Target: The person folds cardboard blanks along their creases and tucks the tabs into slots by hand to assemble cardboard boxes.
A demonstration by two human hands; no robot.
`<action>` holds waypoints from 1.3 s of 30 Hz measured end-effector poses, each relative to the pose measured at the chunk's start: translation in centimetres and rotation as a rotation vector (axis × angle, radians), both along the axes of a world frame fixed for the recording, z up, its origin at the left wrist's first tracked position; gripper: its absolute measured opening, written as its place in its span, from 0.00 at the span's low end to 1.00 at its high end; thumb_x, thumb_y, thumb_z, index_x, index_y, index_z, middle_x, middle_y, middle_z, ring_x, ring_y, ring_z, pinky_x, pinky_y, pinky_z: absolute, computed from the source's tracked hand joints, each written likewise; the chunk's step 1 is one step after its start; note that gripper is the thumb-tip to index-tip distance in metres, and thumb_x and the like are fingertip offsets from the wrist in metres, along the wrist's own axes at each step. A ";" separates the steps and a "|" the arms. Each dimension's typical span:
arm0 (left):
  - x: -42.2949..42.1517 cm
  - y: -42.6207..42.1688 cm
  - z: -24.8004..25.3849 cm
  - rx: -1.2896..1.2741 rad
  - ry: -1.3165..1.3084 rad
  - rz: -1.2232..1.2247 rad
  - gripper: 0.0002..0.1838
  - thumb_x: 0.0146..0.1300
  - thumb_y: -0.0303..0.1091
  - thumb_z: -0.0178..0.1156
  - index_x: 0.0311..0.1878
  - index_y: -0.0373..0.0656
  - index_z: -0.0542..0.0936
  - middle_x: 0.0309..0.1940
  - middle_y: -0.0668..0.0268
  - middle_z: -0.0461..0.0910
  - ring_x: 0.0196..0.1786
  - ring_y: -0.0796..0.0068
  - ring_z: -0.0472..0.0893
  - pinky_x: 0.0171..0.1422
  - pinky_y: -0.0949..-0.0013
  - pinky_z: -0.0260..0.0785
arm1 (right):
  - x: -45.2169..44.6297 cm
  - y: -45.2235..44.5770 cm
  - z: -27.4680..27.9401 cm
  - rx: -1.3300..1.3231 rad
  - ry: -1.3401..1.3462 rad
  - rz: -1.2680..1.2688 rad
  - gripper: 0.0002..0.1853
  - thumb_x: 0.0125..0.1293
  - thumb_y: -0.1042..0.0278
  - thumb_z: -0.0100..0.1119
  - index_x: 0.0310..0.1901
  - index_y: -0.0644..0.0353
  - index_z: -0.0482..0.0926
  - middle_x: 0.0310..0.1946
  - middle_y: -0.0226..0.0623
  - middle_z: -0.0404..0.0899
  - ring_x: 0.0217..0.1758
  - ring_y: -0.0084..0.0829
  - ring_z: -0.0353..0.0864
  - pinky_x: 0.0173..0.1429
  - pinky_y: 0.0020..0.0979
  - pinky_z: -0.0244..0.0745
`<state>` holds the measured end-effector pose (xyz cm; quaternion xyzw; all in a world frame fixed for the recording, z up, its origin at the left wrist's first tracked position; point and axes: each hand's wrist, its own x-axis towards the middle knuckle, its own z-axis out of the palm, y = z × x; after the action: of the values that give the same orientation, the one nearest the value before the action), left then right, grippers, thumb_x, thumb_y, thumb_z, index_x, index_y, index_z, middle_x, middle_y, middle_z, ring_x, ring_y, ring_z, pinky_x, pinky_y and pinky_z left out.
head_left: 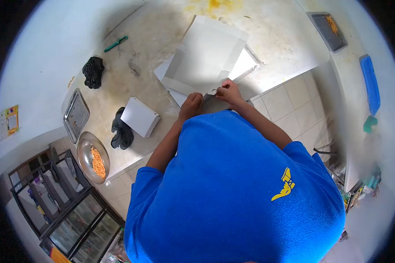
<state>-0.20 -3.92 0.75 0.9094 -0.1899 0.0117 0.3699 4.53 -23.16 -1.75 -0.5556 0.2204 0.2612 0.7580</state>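
Observation:
A large unfolded cardboard box blank (208,50), pale grey with creased flaps, lies on the stained table in front of me. My left hand (191,105) is closed on its near edge, fingers curled over the card. Just to the right, my right hand (229,93) pinches the near flap with thumb and fingers; the exact fold between the hands is partly hidden. Beneath the blank, more white card (245,65) sticks out on both sides. Left of my left arm stands a closed white box (140,116), beside a crumpled black plastic bag (121,130).
Along the table's left side are a metal tray (77,115), a bowl of orange shreds (98,163), another black bag (93,72) and a green-handled tool (115,44). On the right lie a dark tray (329,33) and a long blue object (370,83).

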 end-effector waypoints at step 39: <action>6.9 -0.7 5.2 -0.187 1.073 0.253 0.16 0.60 0.44 0.61 0.39 0.40 0.82 0.23 0.72 0.75 0.20 0.84 0.68 0.21 0.78 0.56 | -1.0 -0.7 0.2 -0.026 -0.395 0.166 0.21 0.56 0.75 0.64 0.51 0.60 0.68 0.33 0.35 0.80 0.38 0.23 0.78 0.43 0.26 0.72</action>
<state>6.69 -4.59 6.00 0.7668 0.1376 -0.3917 0.4895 3.48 -23.81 -1.54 -0.6219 0.0244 0.2061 0.7551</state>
